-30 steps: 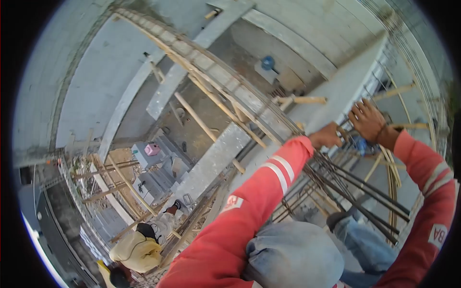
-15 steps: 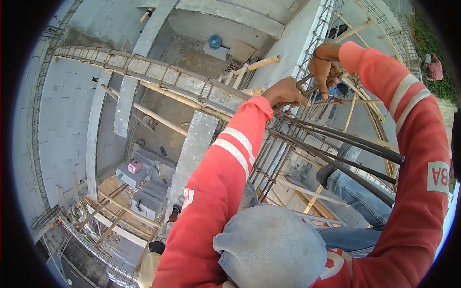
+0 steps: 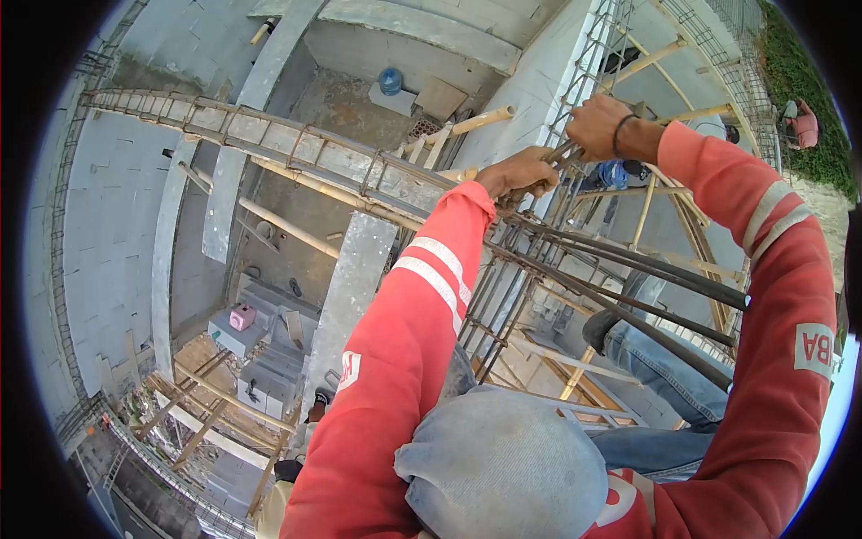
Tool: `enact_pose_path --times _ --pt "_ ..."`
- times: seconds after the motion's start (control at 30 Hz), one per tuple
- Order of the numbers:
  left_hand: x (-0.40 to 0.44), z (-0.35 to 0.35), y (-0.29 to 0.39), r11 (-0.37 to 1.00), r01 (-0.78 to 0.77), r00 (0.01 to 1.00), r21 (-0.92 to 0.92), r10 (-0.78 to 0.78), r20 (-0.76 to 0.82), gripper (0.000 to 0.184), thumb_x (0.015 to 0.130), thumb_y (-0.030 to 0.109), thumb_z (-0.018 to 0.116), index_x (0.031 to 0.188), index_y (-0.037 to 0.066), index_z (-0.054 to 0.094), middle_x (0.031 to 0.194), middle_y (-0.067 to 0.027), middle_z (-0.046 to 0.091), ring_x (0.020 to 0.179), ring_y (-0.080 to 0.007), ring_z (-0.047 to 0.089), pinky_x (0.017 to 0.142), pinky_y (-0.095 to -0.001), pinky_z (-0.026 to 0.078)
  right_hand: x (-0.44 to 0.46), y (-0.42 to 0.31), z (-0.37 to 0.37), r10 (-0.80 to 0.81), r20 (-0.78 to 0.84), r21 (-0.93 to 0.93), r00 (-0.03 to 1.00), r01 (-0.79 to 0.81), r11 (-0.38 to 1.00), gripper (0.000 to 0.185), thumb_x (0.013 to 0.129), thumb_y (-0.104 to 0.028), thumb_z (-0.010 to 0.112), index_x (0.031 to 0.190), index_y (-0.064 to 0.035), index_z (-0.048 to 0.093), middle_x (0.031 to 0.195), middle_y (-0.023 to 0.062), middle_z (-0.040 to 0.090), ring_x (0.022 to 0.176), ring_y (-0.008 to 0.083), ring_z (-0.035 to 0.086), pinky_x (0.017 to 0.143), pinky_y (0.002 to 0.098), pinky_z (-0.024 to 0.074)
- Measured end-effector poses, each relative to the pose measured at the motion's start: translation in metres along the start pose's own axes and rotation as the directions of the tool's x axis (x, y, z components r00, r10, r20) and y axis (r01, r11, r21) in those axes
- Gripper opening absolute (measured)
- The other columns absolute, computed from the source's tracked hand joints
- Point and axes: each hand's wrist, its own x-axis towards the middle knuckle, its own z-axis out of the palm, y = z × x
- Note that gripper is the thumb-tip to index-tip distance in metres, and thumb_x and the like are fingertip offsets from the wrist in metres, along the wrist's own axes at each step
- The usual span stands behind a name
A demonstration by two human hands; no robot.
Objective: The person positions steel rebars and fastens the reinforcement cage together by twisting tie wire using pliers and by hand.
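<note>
My left hand [image 3: 523,176] is closed, its fingers curled around a dark steel bar [image 3: 564,159] at the top of a rebar cage. Just up and to the right, my right hand [image 3: 600,128] is closed in a fist at the upper end of the same bar. Its grip is partly hidden by the back of the hand. Below both hands, long dark rebars [image 3: 642,258] run toward the lower right, joined to upright rebars with stirrups [image 3: 489,328].
A concrete beam with exposed stirrups [image 3: 260,130] extends left. Bamboo poles [image 3: 287,226] prop the formwork. Far below are grey blocks [image 3: 265,382], a pink container [image 3: 241,316] and a blue water jug [image 3: 390,81]. A person in pink [image 3: 804,128] is at far right.
My right hand has turned and moved left and slightly down, its fingers now folded into a fist around the bar. My left hand stays close by, and the whole view has shifted slightly.
</note>
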Motion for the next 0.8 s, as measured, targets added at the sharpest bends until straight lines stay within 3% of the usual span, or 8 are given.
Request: enact_pose_path --times 0.07,0.1,0.13,0.27,0.5,0.6,0.67,0.8 --pt "-0.012 0.004 0.008 0.92 -0.024 0.99 0.391 0.077 -0.121 0.037 0.077 0.018 0.071 0.107 -0.001 0.063 0.076 -0.0063 0.064 0.065 -0.0146 0.062 0.06 -0.028 0.044 0.009 0.011 0.005 -0.121 -0.126 0.029 0.985 0.126 0.992 0.039 0.07 -0.035 0.083 0.073 0.0005 0.067 0.074 0.0143 0.068 0.07 0.0289 0.069 0.066 0.0417 0.0577" --pt "-0.016 0.004 0.01 0.921 -0.018 0.99 0.388 0.071 -0.122 0.037 0.077 0.018 0.071 0.107 -0.001 0.063 0.076 -0.0063 0.064 0.065 -0.0146 0.062 0.06 -0.028 0.044 0.013 0.01 -0.007 -0.07 0.329 0.311 0.942 -0.038 0.95 0.038 0.072 -0.034 0.083 0.073 0.0001 0.067 0.07 0.0127 0.066 0.064 0.0267 0.068 0.062 0.0393 0.0576" --pt "-0.02 0.002 0.014 0.881 0.058 0.995 0.469 -0.014 -0.095 0.04 0.075 0.024 0.076 0.105 -0.001 0.065 0.078 -0.0068 0.065 0.069 -0.0145 0.064 0.06 -0.0275 0.044 0.015 0.009 -0.016 -0.144 0.708 0.465 0.691 -0.302 0.832 0.037 0.074 -0.033 0.083 0.073 -0.0004 0.067 0.065 0.0111 0.065 0.058 0.0245 0.066 0.058 0.037 0.0576" --pt "-0.041 -0.012 0.037 0.759 0.161 0.981 0.631 -0.051 -0.189 0.051 0.07 0.038 0.085 0.099 0.001 0.067 0.08 -0.0078 0.068 0.077 -0.0137 0.065 0.063 -0.0272 0.046 0.002 0.02 -0.015 -0.187 0.576 0.689 0.796 -0.35 0.634 0.036 0.073 -0.028 0.085 0.071 0.0017 0.065 0.061 0.0102 0.062 0.052 0.0206 0.063 0.048 0.0335 0.0537" --pt "-0.105 -0.01 0.086 0.941 -0.279 0.863 0.19 0.333 -0.38 0.045 0.084 0.033 0.078 0.107 -0.004 0.066 0.092 -0.0089 0.069 0.075 -0.0169 0.064 0.065 -0.0278 0.052 -0.057 0.008 -0.021 -0.066 0.153 0.94 0.986 -0.124 0.319 0.038 0.077 -0.022 0.083 0.061 -0.005 0.051 0.051 0.0055 0.058 0.042 0.0125 0.057 0.039 0.0267 0.043" --pt "-0.103 0.011 0.084 0.84 -0.531 0.687 -0.114 0.348 -0.638 0.037 0.09 0.029 0.072 0.109 -0.002 0.066 0.091 -0.0098 0.068 0.08 -0.0199 0.065 0.073 -0.0316 0.054 -0.063 -0.01 -0.021 0.031 -0.042 0.961 0.999 0.032 0.274 0.04 0.079 -0.022 0.082 0.058 -0.0067 0.051 0.049 0.0037 0.057 0.04 0.0096 0.055 0.038 0.0241 0.0411" --pt "-0.101 0.033 0.084 0.529 -0.756 0.636 -0.385 0.455 -0.623 0.031 0.093 0.03 0.068 0.101 0.001 0.066 0.092 -0.0102 0.068 0.085 -0.0211 0.064 0.083 -0.0377 0.053 -0.064 -0.024 -0.023 0.072 -0.062 0.966 0.995 0.042 0.255 0.033 0.078 -0.026 0.081 0.067 -0.003 0.059 0.05 0.004 0.058 0.039 0.0109 0.054 0.04 0.0262 0.0392" --pt "-0.104 0.074 0.097 0.354 -0.839 0.536 -0.413 0.411 -0.738 0.029 0.098 0.031 0.063 0.082 0.008 0.058 0.078 -0.0046 0.06 0.076 -0.0183 0.056 0.084 -0.0426 0.05 -0.07 -0.045 -0.03 -0.002 -0.053 0.989 0.999 0.052 0.137 0.034 0.079 -0.029 0.081 0.069 -0.0036 0.061 0.051 0.0036 0.06 0.043 0.0116 0.057 0.043 0.0269 0.043"
